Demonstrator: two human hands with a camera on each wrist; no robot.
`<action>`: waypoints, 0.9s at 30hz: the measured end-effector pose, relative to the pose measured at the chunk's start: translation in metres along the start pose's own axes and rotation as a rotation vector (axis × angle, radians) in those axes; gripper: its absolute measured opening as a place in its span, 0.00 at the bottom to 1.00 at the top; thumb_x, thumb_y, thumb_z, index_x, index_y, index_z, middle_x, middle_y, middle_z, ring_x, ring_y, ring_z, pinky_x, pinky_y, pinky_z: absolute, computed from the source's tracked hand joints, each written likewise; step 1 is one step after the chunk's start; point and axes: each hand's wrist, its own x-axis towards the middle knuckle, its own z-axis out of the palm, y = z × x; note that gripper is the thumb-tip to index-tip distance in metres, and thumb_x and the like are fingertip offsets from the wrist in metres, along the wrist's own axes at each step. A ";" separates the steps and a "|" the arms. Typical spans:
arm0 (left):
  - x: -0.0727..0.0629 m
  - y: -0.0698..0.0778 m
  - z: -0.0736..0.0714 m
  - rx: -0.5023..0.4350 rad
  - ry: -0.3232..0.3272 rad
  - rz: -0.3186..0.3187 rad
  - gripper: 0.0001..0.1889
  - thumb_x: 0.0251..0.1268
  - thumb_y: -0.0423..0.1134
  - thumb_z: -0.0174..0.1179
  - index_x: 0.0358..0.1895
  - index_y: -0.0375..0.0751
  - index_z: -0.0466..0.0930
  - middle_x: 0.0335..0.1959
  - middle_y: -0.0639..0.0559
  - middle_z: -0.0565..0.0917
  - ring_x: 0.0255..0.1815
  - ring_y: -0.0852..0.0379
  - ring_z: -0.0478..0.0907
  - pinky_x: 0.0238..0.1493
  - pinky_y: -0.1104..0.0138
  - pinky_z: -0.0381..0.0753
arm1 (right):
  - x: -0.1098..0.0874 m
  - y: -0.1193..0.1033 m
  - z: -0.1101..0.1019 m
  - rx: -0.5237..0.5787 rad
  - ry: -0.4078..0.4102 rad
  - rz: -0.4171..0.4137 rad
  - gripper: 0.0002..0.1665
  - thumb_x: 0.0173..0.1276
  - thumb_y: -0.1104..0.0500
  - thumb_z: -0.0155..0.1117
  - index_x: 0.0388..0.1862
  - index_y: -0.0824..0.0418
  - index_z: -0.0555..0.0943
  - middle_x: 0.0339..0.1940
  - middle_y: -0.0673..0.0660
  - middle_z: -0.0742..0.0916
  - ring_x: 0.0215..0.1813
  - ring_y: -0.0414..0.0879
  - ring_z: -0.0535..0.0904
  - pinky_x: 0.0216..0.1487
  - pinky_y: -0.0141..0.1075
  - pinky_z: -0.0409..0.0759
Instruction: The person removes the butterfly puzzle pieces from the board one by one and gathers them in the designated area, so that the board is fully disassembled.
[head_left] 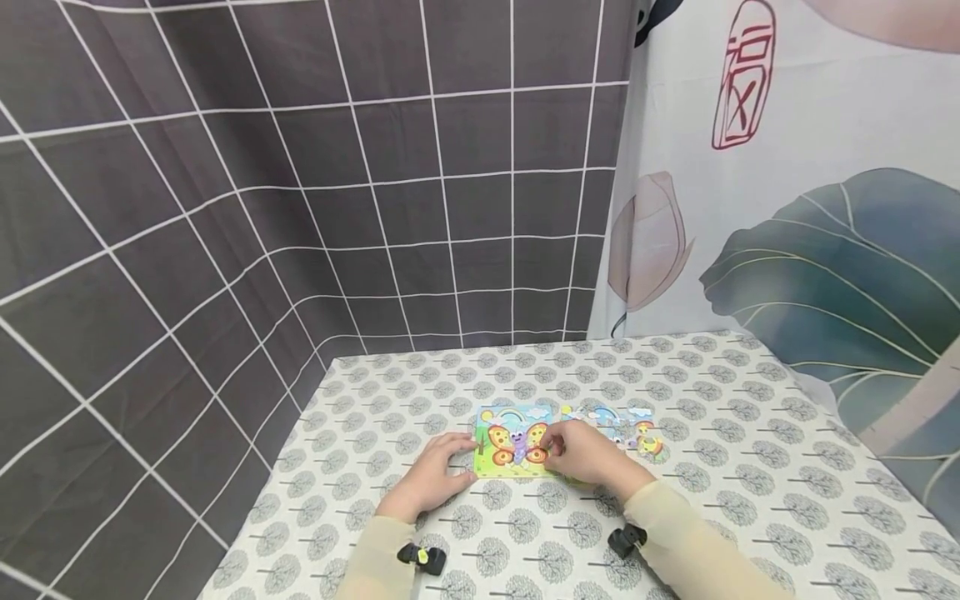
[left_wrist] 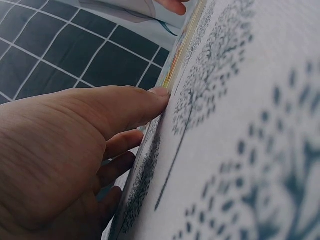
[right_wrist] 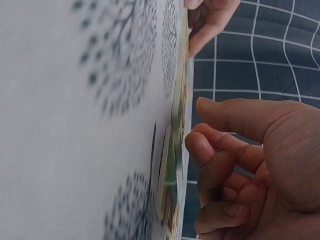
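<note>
A bright picture puzzle board [head_left: 489, 468] with a purple-bodied butterfly [head_left: 517, 442] lies flat on the table. At its left edge, my left hand [head_left: 427, 477] rests with thumb and forefinger apart. The left wrist view shows that thumb [left_wrist: 157, 96] touching the edge. My right hand [head_left: 588, 454] is over the board's right side, by the butterfly's right wing. In the right wrist view its fingers [right_wrist: 217, 172] are loosely bent, the thumb stands apart from them, and no piece shows between. A second similar board [head_left: 618, 413] lies to the right, partly behind the right hand.
Colourful puzzle parts [head_left: 649, 443] lie at the second board's right end. Beneath everything is a tree-patterned tablecloth [head_left: 525, 529]. A dark grid-patterned curtain [head_left: 480, 208] hangs behind and left, and a white curtain with leaf prints [head_left: 840, 275] hangs at the right.
</note>
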 end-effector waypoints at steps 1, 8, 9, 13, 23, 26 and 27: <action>0.000 0.000 0.000 0.001 0.000 -0.001 0.27 0.66 0.47 0.71 0.68 0.54 0.80 0.75 0.57 0.72 0.79 0.47 0.62 0.80 0.44 0.61 | 0.001 -0.001 0.001 0.007 -0.005 -0.005 0.11 0.62 0.62 0.79 0.42 0.55 0.87 0.25 0.47 0.81 0.26 0.42 0.75 0.28 0.35 0.77; -0.001 0.002 -0.001 0.001 -0.006 -0.007 0.27 0.66 0.46 0.71 0.68 0.53 0.80 0.76 0.57 0.72 0.79 0.46 0.62 0.79 0.43 0.61 | 0.008 -0.005 0.009 -0.017 -0.033 -0.035 0.16 0.63 0.61 0.79 0.49 0.57 0.88 0.26 0.45 0.81 0.28 0.40 0.76 0.32 0.36 0.79; -0.001 0.003 -0.001 0.002 -0.006 -0.007 0.27 0.66 0.46 0.71 0.68 0.53 0.80 0.76 0.56 0.72 0.79 0.46 0.62 0.79 0.43 0.61 | 0.009 -0.007 0.009 -0.017 -0.039 -0.035 0.16 0.63 0.61 0.79 0.50 0.57 0.87 0.27 0.45 0.82 0.28 0.40 0.76 0.33 0.37 0.79; -0.002 0.004 -0.002 0.000 -0.004 -0.009 0.27 0.67 0.46 0.71 0.68 0.53 0.80 0.76 0.56 0.72 0.79 0.46 0.62 0.80 0.44 0.61 | 0.012 -0.013 0.012 -0.019 -0.046 -0.024 0.20 0.63 0.60 0.79 0.54 0.59 0.87 0.27 0.45 0.81 0.29 0.41 0.75 0.35 0.38 0.79; -0.002 0.004 -0.002 0.006 -0.001 0.014 0.27 0.66 0.45 0.72 0.68 0.51 0.80 0.75 0.53 0.72 0.79 0.44 0.63 0.79 0.42 0.61 | 0.016 -0.020 0.018 0.008 -0.052 0.003 0.27 0.58 0.63 0.78 0.58 0.65 0.85 0.25 0.47 0.81 0.28 0.41 0.75 0.33 0.37 0.78; -0.002 0.004 -0.002 0.006 -0.003 0.015 0.27 0.66 0.45 0.71 0.68 0.51 0.80 0.75 0.54 0.72 0.79 0.45 0.63 0.79 0.43 0.61 | 0.017 -0.020 0.020 -0.017 -0.045 -0.004 0.27 0.57 0.63 0.79 0.56 0.65 0.85 0.24 0.47 0.81 0.27 0.41 0.74 0.34 0.37 0.77; -0.001 0.004 -0.002 0.004 -0.002 0.018 0.27 0.66 0.45 0.71 0.68 0.51 0.80 0.75 0.54 0.72 0.79 0.44 0.63 0.79 0.42 0.61 | 0.018 -0.020 0.020 -0.027 -0.043 -0.007 0.26 0.56 0.63 0.79 0.55 0.65 0.85 0.24 0.47 0.80 0.27 0.41 0.74 0.34 0.37 0.77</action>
